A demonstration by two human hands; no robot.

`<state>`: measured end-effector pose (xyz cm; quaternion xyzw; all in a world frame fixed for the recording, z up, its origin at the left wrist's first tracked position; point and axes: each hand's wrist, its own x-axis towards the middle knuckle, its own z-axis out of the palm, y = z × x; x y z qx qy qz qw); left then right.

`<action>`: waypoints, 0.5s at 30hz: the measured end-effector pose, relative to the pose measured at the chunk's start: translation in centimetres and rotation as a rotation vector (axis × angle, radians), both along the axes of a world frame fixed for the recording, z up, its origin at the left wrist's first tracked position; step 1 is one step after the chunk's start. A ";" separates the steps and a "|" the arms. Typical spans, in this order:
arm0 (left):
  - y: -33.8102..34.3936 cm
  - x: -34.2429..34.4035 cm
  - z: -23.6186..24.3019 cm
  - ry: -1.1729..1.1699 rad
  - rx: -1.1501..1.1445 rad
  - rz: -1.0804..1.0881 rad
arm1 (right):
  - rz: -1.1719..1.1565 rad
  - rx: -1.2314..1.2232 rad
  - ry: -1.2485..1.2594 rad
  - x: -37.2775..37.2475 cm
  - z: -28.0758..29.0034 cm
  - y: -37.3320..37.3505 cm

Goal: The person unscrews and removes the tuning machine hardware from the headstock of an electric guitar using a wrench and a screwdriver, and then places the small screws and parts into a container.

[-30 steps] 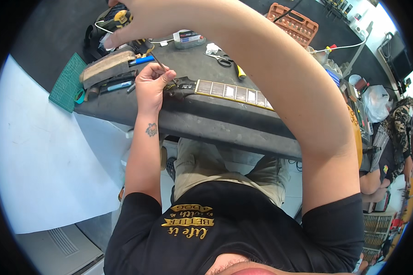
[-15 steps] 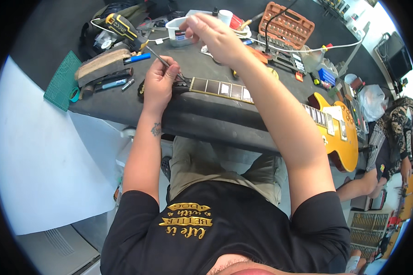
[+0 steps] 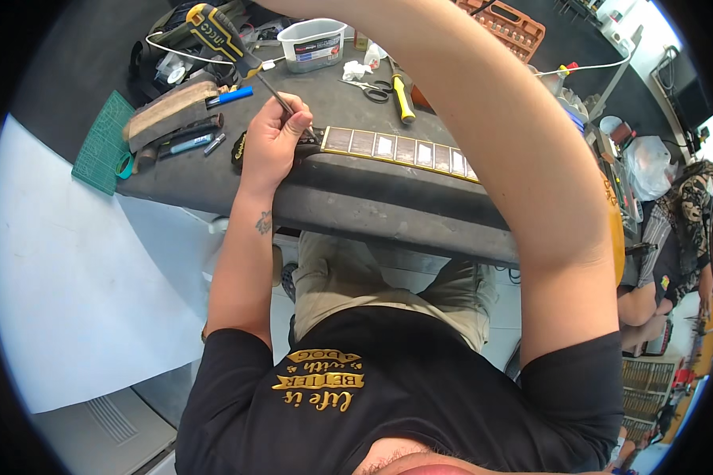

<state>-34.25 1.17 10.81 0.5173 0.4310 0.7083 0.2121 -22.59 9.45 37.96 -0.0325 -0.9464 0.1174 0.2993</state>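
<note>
Screwdriver at the guitar's headstock end

Screwdriver in the left hand, and that's our focus: yellow-and-black handle angled up and away to the left, thin metal shaft running down into the hand. Left fingers are clenched around the shaft low down, close to the tip, right at the end of the guitar neck. That neck lies flat across the dark tabletop, pale block inlays showing along the fretboard, running off to the right under the raised right forearm. The right hand itself is out of the picture beyond the top edge, so I cannot tell what its fingers are doing.

Around the action: a green cutting mat at the tabletop's left end, a blue pen just beside a long padded block, a clear plastic tub further back, scissors and a yellow-handled tool lying near each other. Off to the right, another person sits by the tabletop's far end.
</note>
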 end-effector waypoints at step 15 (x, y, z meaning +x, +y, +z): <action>-2.1 0.9 3.8 -0.156 0.005 -0.127 | -0.034 0.547 -0.454 -0.4 3.1 -3.7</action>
